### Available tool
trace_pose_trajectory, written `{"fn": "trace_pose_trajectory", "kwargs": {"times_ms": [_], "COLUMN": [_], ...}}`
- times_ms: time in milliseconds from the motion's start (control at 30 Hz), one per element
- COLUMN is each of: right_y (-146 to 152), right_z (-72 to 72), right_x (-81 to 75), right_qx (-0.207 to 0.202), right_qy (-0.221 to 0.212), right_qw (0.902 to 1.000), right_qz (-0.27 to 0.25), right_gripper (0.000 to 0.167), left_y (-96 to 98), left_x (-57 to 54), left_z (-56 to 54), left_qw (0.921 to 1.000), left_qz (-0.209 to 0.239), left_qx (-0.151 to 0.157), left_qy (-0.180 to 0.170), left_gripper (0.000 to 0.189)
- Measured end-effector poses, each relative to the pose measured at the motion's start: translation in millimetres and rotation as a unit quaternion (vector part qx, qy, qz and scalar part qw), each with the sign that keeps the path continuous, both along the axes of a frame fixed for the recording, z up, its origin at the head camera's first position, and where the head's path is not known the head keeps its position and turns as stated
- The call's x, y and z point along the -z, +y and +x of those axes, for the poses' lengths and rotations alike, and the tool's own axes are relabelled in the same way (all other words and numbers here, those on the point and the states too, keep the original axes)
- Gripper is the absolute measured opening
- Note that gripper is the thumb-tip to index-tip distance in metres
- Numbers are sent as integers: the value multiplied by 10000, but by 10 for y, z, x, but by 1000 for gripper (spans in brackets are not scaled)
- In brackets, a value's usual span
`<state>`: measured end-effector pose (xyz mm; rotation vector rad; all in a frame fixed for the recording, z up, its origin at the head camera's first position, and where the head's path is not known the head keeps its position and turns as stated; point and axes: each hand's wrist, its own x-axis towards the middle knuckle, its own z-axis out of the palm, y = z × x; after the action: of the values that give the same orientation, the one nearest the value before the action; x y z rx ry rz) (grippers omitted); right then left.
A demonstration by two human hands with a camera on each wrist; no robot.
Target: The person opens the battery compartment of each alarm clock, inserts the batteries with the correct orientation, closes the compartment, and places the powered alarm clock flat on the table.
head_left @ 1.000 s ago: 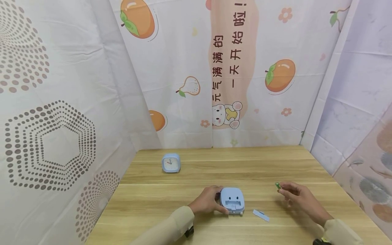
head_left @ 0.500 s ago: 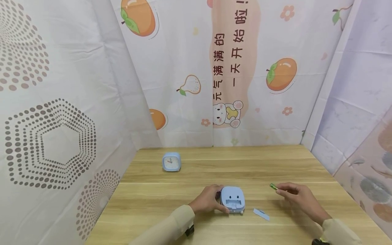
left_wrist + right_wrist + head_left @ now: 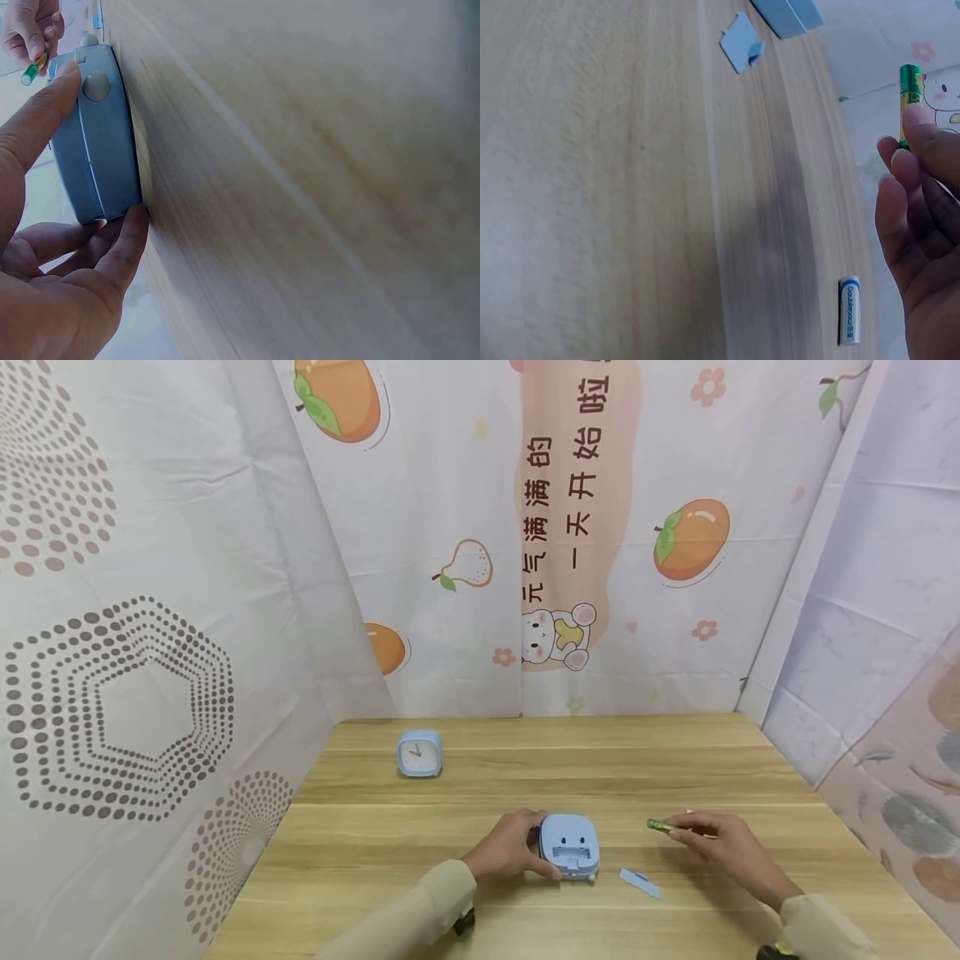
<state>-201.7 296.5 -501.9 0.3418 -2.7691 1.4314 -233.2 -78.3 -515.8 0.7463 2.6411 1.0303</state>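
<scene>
A light blue alarm clock (image 3: 567, 828) lies face down on the wooden table, its battery compartment uncovered towards the person. My left hand (image 3: 510, 850) grips its left side, thumb at the near edge and fingers round the far side; the left wrist view shows the clock's edge (image 3: 112, 150) between them. Right of it, above the table, my right hand (image 3: 726, 852) pinches a green battery (image 3: 910, 86) between thumb and fingers, one end pointing at the clock. The loose battery cover (image 3: 639, 883) rests on the table between the clock and the right hand.
A white battery (image 3: 849, 311) with blue lettering lies on the table near my right hand. Another blue clock (image 3: 420, 754) stands at the back left, dial outward. Printed curtains (image 3: 450, 468) enclose the back and sides of the wooden table (image 3: 360, 877).
My right hand has moved left towards the clock, and the battery in it has swung to lie more level, pointing left. The left hand keeps its hold on the clock.
</scene>
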Motion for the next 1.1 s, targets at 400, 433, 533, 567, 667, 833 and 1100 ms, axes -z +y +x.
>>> {"fn": "trace_pose_trajectory", "kwargs": {"times_ms": [400, 433, 533, 567, 667, 833, 1100], "right_y": [-120, -128, -159, -171, -214, -279, -356], "right_z": [44, 48, 57, 57, 55, 56, 63], "right_x": [31, 39, 64, 66, 45, -22, 25], "right_qx": [48, 13, -177, -241, -429, -467, -543], "right_qy": [413, 457, 746, 857, 1200, 1193, 1123], "right_qw": [9989, 9987, 9967, 9957, 9912, 9912, 9920], "right_qz": [225, 233, 262, 265, 352, 346, 182], "right_gripper": [16, 15, 14, 14, 15, 16, 14], "left_y": [23, 24, 27, 26, 17, -1, 1], "left_x": [32, 43, 58, 54, 29, -3, 5], "left_z": [-1, -3, -5, -5, -16, -39, -15], "left_qw": [10000, 10000, 10000, 10000, 10000, 9999, 9999], "left_qz": [-55, -62, -67, -33, 58, 44, -68], "left_qx": [-9, -12, -25, -10, 25, 42, 31], "left_qy": [-21, -19, -17, -13, 10, 90, 67], "left_gripper": [100, 100, 99, 98, 96, 96, 97]}}
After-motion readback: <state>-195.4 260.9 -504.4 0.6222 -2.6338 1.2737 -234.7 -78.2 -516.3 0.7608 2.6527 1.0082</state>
